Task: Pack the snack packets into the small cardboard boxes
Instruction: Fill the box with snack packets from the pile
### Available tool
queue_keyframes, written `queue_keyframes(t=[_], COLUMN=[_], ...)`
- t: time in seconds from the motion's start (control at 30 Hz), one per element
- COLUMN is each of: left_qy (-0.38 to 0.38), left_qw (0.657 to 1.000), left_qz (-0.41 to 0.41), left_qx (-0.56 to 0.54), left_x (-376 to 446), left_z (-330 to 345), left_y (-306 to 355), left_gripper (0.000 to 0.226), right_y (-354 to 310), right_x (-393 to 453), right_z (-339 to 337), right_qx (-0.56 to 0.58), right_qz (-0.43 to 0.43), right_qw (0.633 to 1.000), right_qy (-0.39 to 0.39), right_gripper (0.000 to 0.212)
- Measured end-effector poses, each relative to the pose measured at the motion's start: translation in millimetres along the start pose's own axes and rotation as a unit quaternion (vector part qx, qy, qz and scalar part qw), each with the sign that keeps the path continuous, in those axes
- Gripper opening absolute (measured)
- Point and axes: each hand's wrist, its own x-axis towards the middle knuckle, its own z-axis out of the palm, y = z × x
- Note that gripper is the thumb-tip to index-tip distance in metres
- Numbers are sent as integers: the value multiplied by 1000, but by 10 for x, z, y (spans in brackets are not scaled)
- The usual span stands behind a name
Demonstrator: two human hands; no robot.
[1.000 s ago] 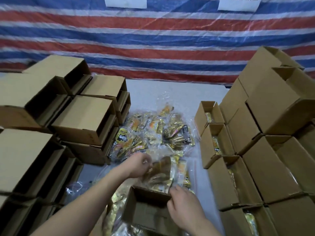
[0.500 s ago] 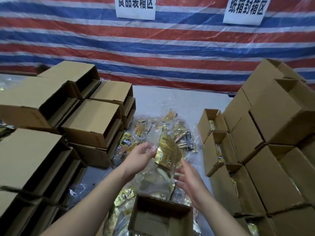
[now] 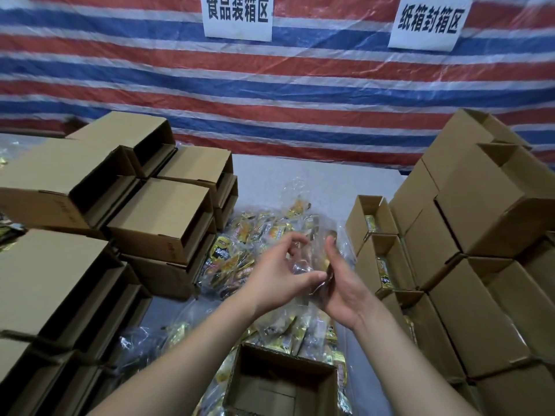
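Note:
Between my two raised hands I hold a clear-and-gold snack packet [image 3: 312,265] above the table. My left hand [image 3: 280,273] pinches its left side with thumb and fingers. My right hand [image 3: 342,283] presses against its right side, palm turned inward with straight fingers. Below them an open small cardboard box [image 3: 327,388] stands at the near edge, and it looks empty. A heap of gold and black snack packets [image 3: 240,253] in clear bags lies on the table beyond and under my hands.
Stacks of empty open-ended boxes [image 3: 159,217] fill the left side. On the right stand open boxes holding packets [image 3: 378,259] and taller stacked boxes [image 3: 495,211]. A striped tarpaulin [image 3: 300,85] with two paper signs hangs behind.
My hands lifted a packet from beside the near box and brought it up between them. The right hand moved in against the packet, and the view tilted upward.

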Motion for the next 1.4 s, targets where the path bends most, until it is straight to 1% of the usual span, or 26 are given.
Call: queue_keyframes(t=[0.1, 0.17, 0.23, 0.3, 0.33, 0.37, 0.4, 0.47, 0.5, 0.53, 0.57, 0.67, 0.73, 0.77, 0.83, 0.87, 0.9, 0.97, 1.0, 1.1, 1.13, 1.17, 1.23, 1.3, 1.37, 1.4], left_qy=[20, 47, 110, 228, 259, 252, 216, 130, 109, 98, 85, 11, -8, -4, 4, 6, 11, 15, -3, -104, -121, -137, -183, -237, -259, -251], left_qw=[989, 983, 967, 913, 892, 894, 917, 974, 987, 993, 994, 994, 996, 997, 999, 998, 996, 989, 989, 994, 992, 990, 975, 949, 932, 933], left_qz=[63, 95, 130, 215, 248, 250, 216, 54, -7, -43, -61, -39, 2, 18, 50, 65, 70, 47, 33, -6, -18, -27, -56, -98, -140, -162], left_qx=[129, 150, 189, 261, 276, 273, 257, 179, 119, 46, -21, -102, -90, -71, -17, 19, 63, 140, 144, 19, 3, 21, 109, 185, 212, 199], left_x=[-3, -38, -117, -236, -305, -373, -422, -468, -455, -417, -364, -238, -205, -202, -180, -159, -130, -69, -46, -88, -143, -210, -392, -606, -796, -866], left_z=[14, -1, -31, -24, 1, 40, 75, 125, 153, 164, 158, 141, 155, 152, 143, 135, 123, 64, 16, -176, -243, -299, -367, -376, -341, -319], left_y=[18, 16, -29, -87, -126, -150, -137, -25, 1, 23, 49, 165, 158, 154, 138, 134, 131, 115, 96, 0, -82, -201, -540, -925, -1225, -1328], left_gripper=[81, 84, 77, 54, 39, 29, 27, 40, 40, 32, 15, 27, 34, 35, 36, 36, 35, 32, 31, 37, 39, 41, 46, 50, 49, 47], right_y=[29, 6, -54, -127, -150, -163, -174, -175, -159, -137, -107, -31, -31, -48, -94, -111, -119, -107, -95, -80, -87, -96, -77, 9, 146, 224], right_x=[16, 15, 16, 19, 30, 46, 48, 56, 57, 46, 45, 36, 28, 15, -19, -41, -61, -89, -93, -106, -129, -166, -262, -356, -419, -436], right_z=[-32, -28, -48, -63, -64, -69, -54, -44, -43, -28, -26, 20, 42, 53, 36, 29, 11, -13, -23, -90, -128, -173, -250, -276, -260, -243], right_qx=[-15, 16, 62, 76, 79, 81, 78, 54, 43, 30, 12, -56, -70, -69, -66, -62, -59, -65, -82, -117, -125, -138, -182, -255, -332, -358], right_qz=[-16, -27, -47, -73, -84, -93, -101, -112, -114, -110, -104, -85, -83, -83, -67, -55, -42, -24, -22, -37, -42, -42, -17, 15, 31, 42], right_qw=[1000, 998, 992, 983, 979, 975, 972, 973, 974, 978, 981, 987, 988, 989, 993, 995, 996, 997, 995, 988, 986, 985, 981, 965, 942, 933], right_qy=[7, 45, 96, 151, 171, 187, 195, 196, 189, 176, 162, 123, 111, 103, 74, 60, 44, 34, 47, 91, 98, 98, 73, 55, 26, 8], right_gripper=[28, 24, 30, 40, 45, 48, 45, 25, 19, 19, 21, 33, 26, 33, 67, 74, 74, 68, 64, 50, 46, 44, 49, 62, 68, 65])
